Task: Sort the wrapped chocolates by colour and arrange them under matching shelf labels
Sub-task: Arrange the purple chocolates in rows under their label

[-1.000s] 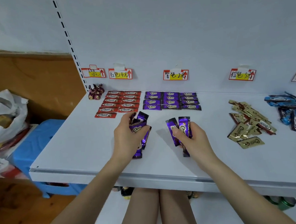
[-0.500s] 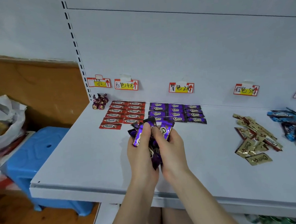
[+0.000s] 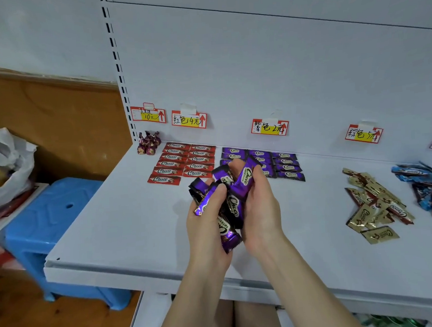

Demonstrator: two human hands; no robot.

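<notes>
White metal shelving fills most of the view, and on its flat shelf [image 3: 112,220] the sorting is partly done. Under the red label [image 3: 189,119] the red chocolates [image 3: 182,163] lie in two neat columns, and under the purple label [image 3: 269,127] the purple rows [image 3: 285,164] are laid out close to the back panel. To the right, the gold pile [image 3: 374,204] below the brown label [image 3: 363,134] and the blue pile [image 3: 431,190] are loose heaps, not yet arranged. The step in hand, as I judge it, is the purple group. The left hand [image 3: 206,229] and the right hand [image 3: 261,211] are brought together above the shelf, both with fingers curled round the loose purple chocolates [image 3: 234,205]. These stick out crosswise and untidy between the palms, just in front of the purple rows. The next move probably calls for carrying this bunch to the purple rows. Then one hand should keep the stock while the other takes out one piece at a time and lays it flat, in line with the pieces lying there. The wrappers look smooth and shiny, so a loose grip could let some pieces slip out. A blue stool [image 3: 48,211] and a white plastic bag [image 3: 5,161] are at the left, apart from the work.
</notes>
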